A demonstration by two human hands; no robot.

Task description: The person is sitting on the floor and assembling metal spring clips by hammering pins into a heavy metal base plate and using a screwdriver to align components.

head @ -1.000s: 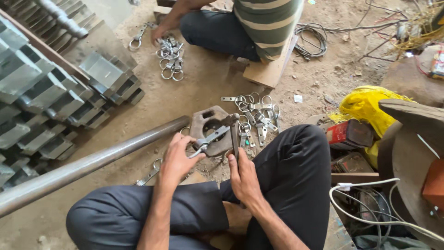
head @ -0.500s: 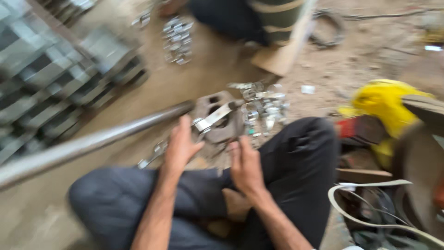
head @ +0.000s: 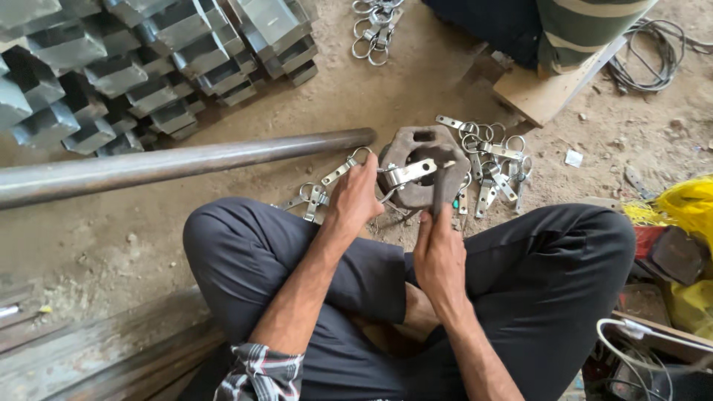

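- The left hand [head: 356, 194] is curled at the near left edge of a rusty brown hexagonal iron block [head: 417, 174], its fingers pinching one end of a flat silver metal clamp strip [head: 407, 172] that lies across the block's top.
- The right hand [head: 440, 256] is wrapped tight around the dark handle of a hammer [head: 441, 178], whose head stands over the block beside the strip.
- The block sits on the dusty ground just in front of the person's crossed legs in dark trousers [head: 549, 260].
- A loose heap of silver strips with rings [head: 490, 160] lies just right of the block; a few more [head: 316, 194] lie to its left.
- A long grey steel pipe [head: 186, 160] runs leftward from the block.
- Stacked grey metal channel pieces [head: 134, 67] fill the far left.
- Another person's striped shirt [head: 587, 26] shows at the top.
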